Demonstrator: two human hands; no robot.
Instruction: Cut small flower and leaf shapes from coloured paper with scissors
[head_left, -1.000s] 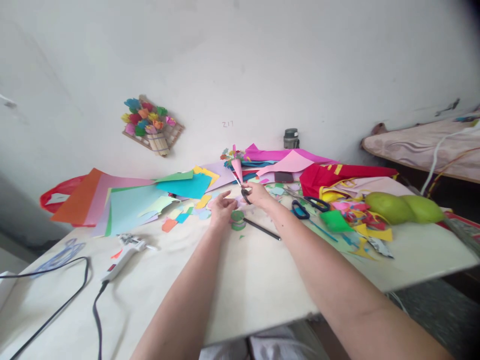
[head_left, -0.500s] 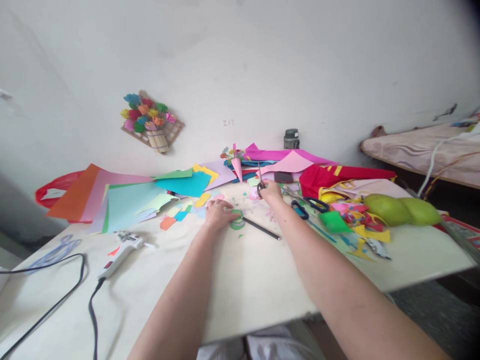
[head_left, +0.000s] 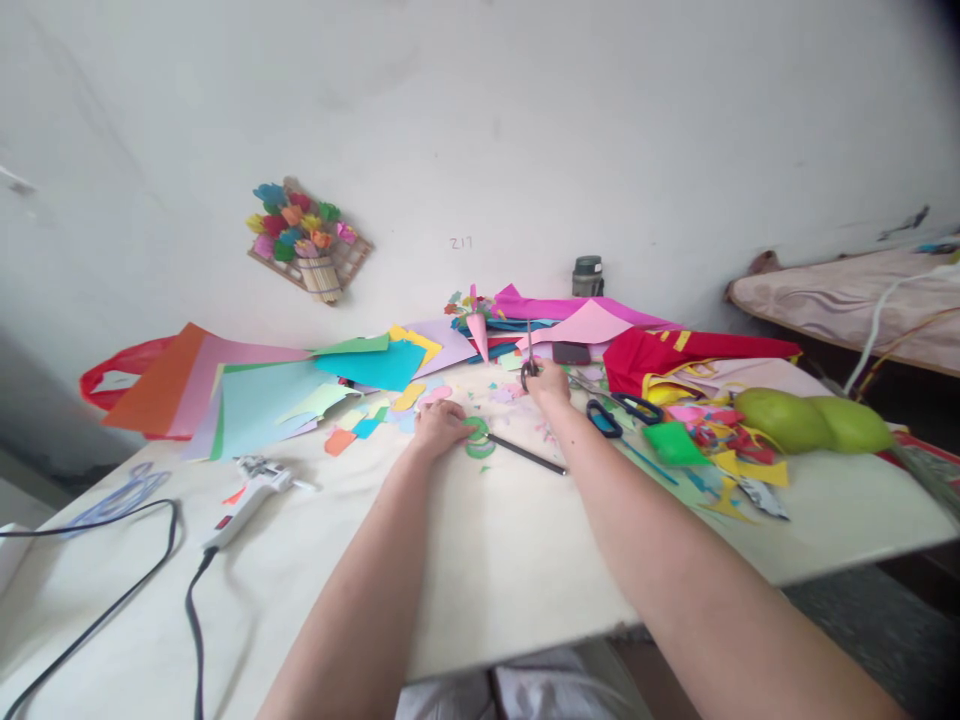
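Observation:
My left hand [head_left: 442, 428] rests on the table beside a green ring-shaped piece [head_left: 481, 447], its fingers spread low over small paper scraps. What lies under its fingertips is hidden. My right hand [head_left: 550, 386] is closed around the dark handles of a small pair of scissors [head_left: 529, 370], whose blades point up toward the wall. A black pencil-like stick [head_left: 529, 455] lies between my hands, one end at the green ring. Small paper bits are scattered around the scissors.
A white glue gun [head_left: 246, 505] with a black cord lies left. Coloured sheets [head_left: 262, 392] spread along the back left. Blue-handled scissors [head_left: 604, 419], a green packet [head_left: 673, 443], red cloth [head_left: 637, 355] and green fruits [head_left: 780, 420] are at the right. A dark jar [head_left: 587, 276] stands behind.
The whole view has shifted slightly, with objects a little further right. Both hands stay in nearly the same places, and the scissors remain in my right hand.

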